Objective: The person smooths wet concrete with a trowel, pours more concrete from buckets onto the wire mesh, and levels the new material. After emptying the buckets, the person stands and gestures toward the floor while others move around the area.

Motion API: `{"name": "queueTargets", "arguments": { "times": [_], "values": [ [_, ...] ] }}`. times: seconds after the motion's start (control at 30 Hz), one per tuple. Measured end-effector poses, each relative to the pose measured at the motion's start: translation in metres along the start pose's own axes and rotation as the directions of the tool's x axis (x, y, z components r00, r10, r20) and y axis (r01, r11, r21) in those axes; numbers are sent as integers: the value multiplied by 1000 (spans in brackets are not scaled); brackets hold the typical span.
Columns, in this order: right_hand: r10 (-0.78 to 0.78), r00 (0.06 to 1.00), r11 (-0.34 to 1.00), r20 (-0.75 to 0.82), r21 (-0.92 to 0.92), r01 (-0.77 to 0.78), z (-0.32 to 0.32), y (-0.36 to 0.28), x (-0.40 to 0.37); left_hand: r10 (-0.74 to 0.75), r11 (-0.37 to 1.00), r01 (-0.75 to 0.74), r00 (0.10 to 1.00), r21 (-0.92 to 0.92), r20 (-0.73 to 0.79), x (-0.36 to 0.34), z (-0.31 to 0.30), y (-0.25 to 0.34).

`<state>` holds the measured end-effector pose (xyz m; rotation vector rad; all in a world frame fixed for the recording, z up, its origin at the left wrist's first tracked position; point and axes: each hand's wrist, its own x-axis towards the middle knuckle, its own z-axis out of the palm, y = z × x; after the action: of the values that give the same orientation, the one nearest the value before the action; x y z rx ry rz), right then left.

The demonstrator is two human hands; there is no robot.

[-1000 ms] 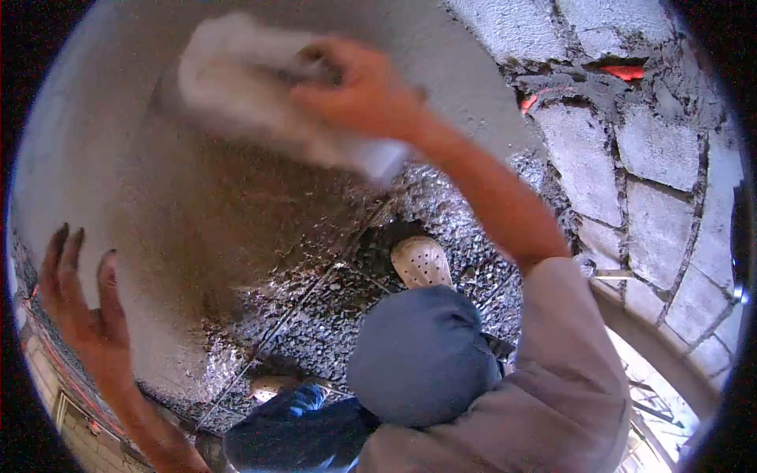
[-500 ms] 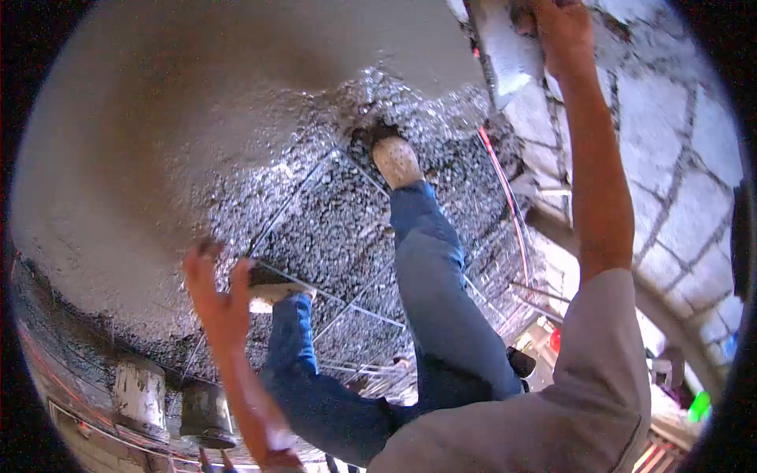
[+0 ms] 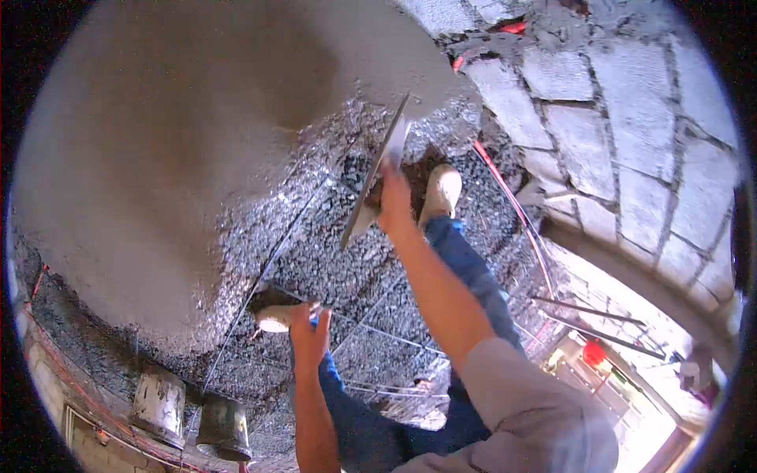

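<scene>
Under block wall (image 3: 599, 150), wet concrete (image 3: 158, 142) over gravel (image 3: 331, 272) and mesh (image 3: 272, 262). Holds trowel (image 3: 377, 183) edge-on at concrete's rim, right hand (image 3: 394, 206) fingers wrapped round handle; left hand (image 3: 310, 337) fingers spread, empty. Could gouge fresh finish or trip on mesh.

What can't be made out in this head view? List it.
Handle of the trowel: hidden inside the right hand.
Face of the trowel: seen edge-on.
Contents of the buckets: too small, by the lower edge.
Whether the left hand touches the leg: unclear.
Lower right corner: washed out by glare.
</scene>
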<state>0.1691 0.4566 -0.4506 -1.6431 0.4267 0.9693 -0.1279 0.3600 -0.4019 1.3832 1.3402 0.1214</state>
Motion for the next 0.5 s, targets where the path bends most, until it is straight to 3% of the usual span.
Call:
{"name": "queueTargets", "arguments": {
  "times": [0.07,0.13,0.2,0.27,0.3,0.33,0.4,0.43,0.5],
  "values": [
    [16,1000,999,-9,36,-15,-27,45,15,-79,997,79,997,8,-19,11,21,-4],
    [48,996,995,-78,91,-41,-44,70,37,-62,993,67,997,95,-49,22,47,-14],
    [37,997,990,-72,141,-26,-63,83,58,-216,966,217,976,-144,19,26,65,-15],
    [3,980,994,-197,106,19,-77,86,80,-193,977,196,980,-82,43,37,77,-11],
    [14,946,997,-323,79,12,-75,79,87,-100,993,92,987,70,125,45,80,-8],
    [25,943,996,-332,92,6,-80,85,102,-24,977,-24,975,210,221,50,81,-9],
    [-143,937,958,-318,195,212,-80,82,124,-44,985,0,967,174,250,60,80,-16],
    [-62,955,972,-289,199,123,-82,79,127,-58,984,16,970,175,236,62,76,-20],
    [-72,951,961,-302,235,147,-69,80,136,-93,974,40,967,222,236,65,63,-19]
  ]
}}
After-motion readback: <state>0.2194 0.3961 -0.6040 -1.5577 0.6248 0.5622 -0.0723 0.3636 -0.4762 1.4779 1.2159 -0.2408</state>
